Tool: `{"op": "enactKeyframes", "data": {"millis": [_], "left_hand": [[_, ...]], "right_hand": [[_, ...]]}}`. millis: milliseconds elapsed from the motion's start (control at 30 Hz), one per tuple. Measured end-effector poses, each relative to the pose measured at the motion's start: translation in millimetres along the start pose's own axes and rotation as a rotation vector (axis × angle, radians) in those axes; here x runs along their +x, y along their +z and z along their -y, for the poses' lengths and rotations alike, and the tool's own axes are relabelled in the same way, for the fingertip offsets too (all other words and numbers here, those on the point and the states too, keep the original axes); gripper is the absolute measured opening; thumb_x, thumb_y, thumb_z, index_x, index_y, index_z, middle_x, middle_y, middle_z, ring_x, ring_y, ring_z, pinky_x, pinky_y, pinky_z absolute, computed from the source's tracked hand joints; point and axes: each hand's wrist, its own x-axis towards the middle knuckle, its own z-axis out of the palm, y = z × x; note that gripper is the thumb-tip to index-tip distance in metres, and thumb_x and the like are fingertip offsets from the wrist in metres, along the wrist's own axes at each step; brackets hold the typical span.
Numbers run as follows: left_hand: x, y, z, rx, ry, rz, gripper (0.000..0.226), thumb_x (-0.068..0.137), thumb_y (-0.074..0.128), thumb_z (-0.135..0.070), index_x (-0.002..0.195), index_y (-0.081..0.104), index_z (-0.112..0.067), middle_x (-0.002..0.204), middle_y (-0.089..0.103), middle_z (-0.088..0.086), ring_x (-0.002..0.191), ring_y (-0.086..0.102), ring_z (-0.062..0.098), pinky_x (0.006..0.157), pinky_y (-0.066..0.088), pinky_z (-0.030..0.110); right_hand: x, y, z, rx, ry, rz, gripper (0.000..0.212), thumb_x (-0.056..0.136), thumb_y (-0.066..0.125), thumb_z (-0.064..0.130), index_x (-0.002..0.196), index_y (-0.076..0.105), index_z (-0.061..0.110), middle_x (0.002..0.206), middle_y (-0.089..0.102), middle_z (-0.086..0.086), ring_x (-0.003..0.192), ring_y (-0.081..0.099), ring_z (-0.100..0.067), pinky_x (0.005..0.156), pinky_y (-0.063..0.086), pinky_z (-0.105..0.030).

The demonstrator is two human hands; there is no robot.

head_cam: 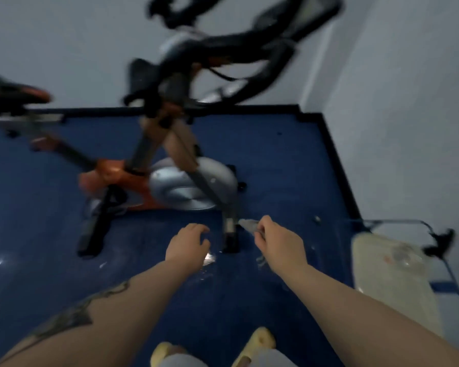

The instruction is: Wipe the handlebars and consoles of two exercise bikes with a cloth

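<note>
Beyond your right hand [277, 238], whose grip is clenched on a small grey cloth [251, 225], stands an exercise bike [170, 168] on the blue floor [276, 160]. The cloth pokes out of the grip toward the bike's front support leg [229, 229] and its tip lies just beside that leg; its long axis runs from your fingers out and slightly leftward. Motion blur hides its folds.

Your left hand [188, 243] hovers to the left of the grip with fingers loosely curled and grasping nothing. The leg stands between the two hands, slightly beyond them.

Well above and beyond the grip, the black handlebars [249, 38] curve across the pale wall [408, 102], heavily blurred; the console cannot be made out. The orange frame and silver flywheel cover [186, 186] sit farther out and left of the grip, and the orange-and-black saddle [13, 96] is far left.

Right of the grip, a pale cushioned pad [390, 274] with a thin black frame stands by the wall. Nearer you than the grip, yellow slippers [260, 340] show at the bottom edge.
</note>
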Motion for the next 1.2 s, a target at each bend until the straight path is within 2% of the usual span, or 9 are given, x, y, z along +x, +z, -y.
{"op": "enactKeyframes", "data": {"millis": [200, 400, 633, 733, 800, 933, 1200], "left_hand": [[-60, -78, 171, -0.091, -0.320, -0.218, 0.040, 0.097, 0.043, -0.030, 0.136, 0.049, -0.025, 0.143, 0.045, -0.006, 0.122, 0.050, 0.017, 0.095, 0.046, 0.034], [-125, -124, 324, -0.144, -0.587, -0.279, 0.039, 0.097, 0.042, -0.032, 0.135, 0.047, -0.026, 0.141, 0.046, -0.005, 0.116, 0.052, 0.020, 0.089, 0.048, 0.033], [-165, -175, 430, -0.185, -0.684, -0.366, 0.041, 0.097, 0.042, -0.030, 0.137, 0.046, -0.024, 0.142, 0.045, -0.003, 0.121, 0.048, 0.020, 0.093, 0.045, 0.034], [-165, -195, 464, -0.215, -0.723, -0.381, 0.043, 0.097, 0.042, -0.031, 0.140, 0.044, -0.023, 0.144, 0.044, -0.003, 0.123, 0.048, 0.020, 0.095, 0.045, 0.034], [-162, -206, 486, -0.239, -0.740, -0.385, 0.043, 0.097, 0.043, -0.031, 0.139, 0.044, -0.024, 0.144, 0.044, -0.003, 0.122, 0.048, 0.020, 0.096, 0.045, 0.034], [-143, -226, 534, -0.267, -0.771, -0.391, 0.042, 0.096, 0.043, -0.031, 0.138, 0.046, -0.025, 0.143, 0.045, -0.004, 0.122, 0.049, 0.019, 0.096, 0.044, 0.034], [-65, -302, 638, -0.299, -0.824, -0.356, 0.043, 0.095, 0.042, -0.030, 0.138, 0.046, -0.024, 0.141, 0.047, -0.002, 0.122, 0.049, 0.019, 0.096, 0.043, 0.034]], "right_hand": [[40, 43, 169, -0.042, -0.298, 0.103, 0.014, 0.096, 0.042, 0.034, 0.094, 0.046, 0.020, 0.077, 0.061, 0.004, 0.066, 0.058, -0.017, 0.054, 0.039, -0.032], [50, 106, 333, -0.033, -0.522, 0.202, 0.014, 0.096, 0.043, 0.035, 0.088, 0.040, 0.023, 0.072, 0.057, 0.006, 0.060, 0.056, -0.016, 0.053, 0.042, -0.034], [45, 156, 478, -0.101, -0.685, 0.346, 0.015, 0.097, 0.041, 0.034, 0.098, 0.044, 0.019, 0.087, 0.062, 0.000, 0.073, 0.060, -0.021, 0.055, 0.038, -0.032], [57, 163, 530, -0.099, -0.759, 0.385, 0.015, 0.097, 0.042, 0.035, 0.096, 0.043, 0.020, 0.088, 0.062, -0.001, 0.073, 0.058, -0.021, 0.055, 0.036, -0.031], [70, 169, 560, -0.110, -0.776, 0.393, 0.015, 0.096, 0.042, 0.035, 0.095, 0.044, 0.020, 0.086, 0.063, -0.001, 0.074, 0.059, -0.022, 0.057, 0.039, -0.033], [105, 192, 610, -0.148, -0.779, 0.419, 0.013, 0.095, 0.043, 0.034, 0.090, 0.041, 0.022, 0.088, 0.063, -0.001, 0.077, 0.060, -0.024, 0.057, 0.036, -0.032], [211, 243, 722, -0.208, -0.824, 0.482, 0.012, 0.094, 0.043, 0.034, 0.093, 0.042, 0.022, 0.082, 0.061, 0.001, 0.068, 0.054, -0.021, 0.049, 0.028, -0.031]]}}
